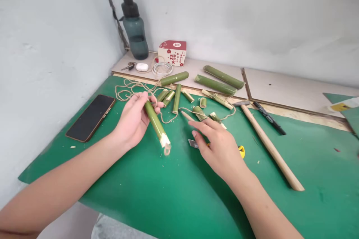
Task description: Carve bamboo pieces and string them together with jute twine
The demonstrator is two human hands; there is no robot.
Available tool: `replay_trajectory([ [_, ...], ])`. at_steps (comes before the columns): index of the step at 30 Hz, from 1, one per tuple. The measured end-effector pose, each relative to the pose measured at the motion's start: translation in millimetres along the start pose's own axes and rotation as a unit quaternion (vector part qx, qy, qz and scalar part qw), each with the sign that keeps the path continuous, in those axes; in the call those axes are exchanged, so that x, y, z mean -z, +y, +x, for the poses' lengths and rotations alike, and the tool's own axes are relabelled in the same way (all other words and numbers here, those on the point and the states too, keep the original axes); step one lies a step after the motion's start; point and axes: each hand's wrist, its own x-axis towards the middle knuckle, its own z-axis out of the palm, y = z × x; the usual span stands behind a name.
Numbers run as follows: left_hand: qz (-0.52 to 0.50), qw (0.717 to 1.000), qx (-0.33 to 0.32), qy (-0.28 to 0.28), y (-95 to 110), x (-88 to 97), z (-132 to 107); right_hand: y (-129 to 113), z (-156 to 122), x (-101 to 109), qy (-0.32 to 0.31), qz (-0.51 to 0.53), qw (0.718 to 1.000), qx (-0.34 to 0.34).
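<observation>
My left hand is closed around a green bamboo tube, held tilted above the table. Its near end is pared pale, and a small loop of twine sticks out there. Over a utility knife my right hand hangs with its fingers apart. The blade shows left of the hand and the yellow end right of it; the middle is hidden. By the right fingertips is a thin pale stick. Twine runs between the cut bamboo pieces beyond both hands.
A hammer and a black marker lie at right, a phone at left. Along the back are a water bottle, a red-and-white box, a tape roll, keys, a white earbud case and longer bamboo lengths.
</observation>
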Motion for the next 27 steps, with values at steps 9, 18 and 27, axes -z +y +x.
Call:
replay_trajectory([
  [9,0.018,0.996,0.085,-0.038,4,-2.1,-11,9,3,18,0.16,0.08,0.984,-0.003],
  [18,0.007,0.994,0.079,-0.08,12,-3.1,-19,73,9,30,0.153,-0.084,0.972,-0.156],
  [27,0.082,0.972,0.106,-0.192,4,-6.7,-32,33,7,18,0.193,-0.022,0.979,-0.057],
])
